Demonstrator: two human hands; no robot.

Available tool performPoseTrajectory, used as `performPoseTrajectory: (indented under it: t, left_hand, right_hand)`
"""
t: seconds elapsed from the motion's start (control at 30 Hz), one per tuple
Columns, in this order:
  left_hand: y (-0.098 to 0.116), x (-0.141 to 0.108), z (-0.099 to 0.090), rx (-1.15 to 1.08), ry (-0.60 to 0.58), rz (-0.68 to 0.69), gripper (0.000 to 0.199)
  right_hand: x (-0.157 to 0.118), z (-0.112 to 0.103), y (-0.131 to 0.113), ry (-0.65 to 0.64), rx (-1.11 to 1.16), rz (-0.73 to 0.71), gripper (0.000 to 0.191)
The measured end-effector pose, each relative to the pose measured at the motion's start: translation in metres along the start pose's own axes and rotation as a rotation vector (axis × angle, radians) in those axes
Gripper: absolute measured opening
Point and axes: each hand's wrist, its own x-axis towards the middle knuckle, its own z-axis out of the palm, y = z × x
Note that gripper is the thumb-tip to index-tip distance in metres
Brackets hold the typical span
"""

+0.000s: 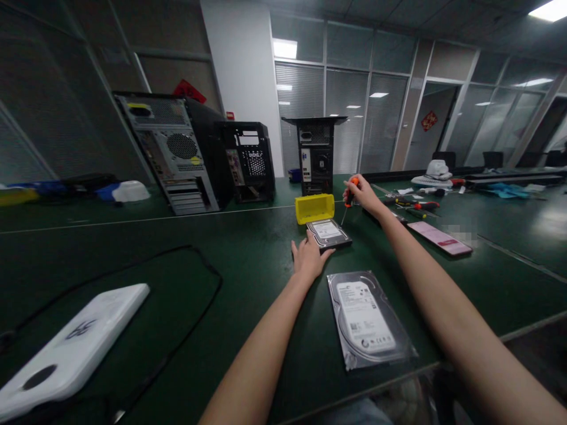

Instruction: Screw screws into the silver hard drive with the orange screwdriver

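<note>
A hard drive (328, 231) with a white label lies on the green table. My left hand (308, 255) rests at its near left corner, fingers spread, the index finger touching the drive's edge and the thumb stretched along its front. In my right hand (361, 192) is a screwdriver (349, 199) with an orange and black handle, held nearly upright. Its tip points down at the drive's far right edge; whether it touches is too small to tell. Directly behind the drive stands a yellow plastic case (315, 209). Closer to me lies a second hard drive (368, 319) in a clear bag.
Computer cases (186, 153), (250, 160) and another tower (316, 156) stand at the back. A pink-screened phone (440, 238) and loose tools (416, 206) lie to the right. On the left are a white device (75, 342) and a black cable (217, 277).
</note>
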Motion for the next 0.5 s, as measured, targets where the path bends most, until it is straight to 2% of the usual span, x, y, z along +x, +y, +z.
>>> performPoseTrajectory:
  t: [0.5]
  left_hand:
    - [-0.004, -0.0025, 0.0017, 0.006, -0.011, 0.002, 0.08]
  right_hand:
    - [0.0017, 0.0041, 0.0002, -0.012, 0.004, -0.003, 0.034]
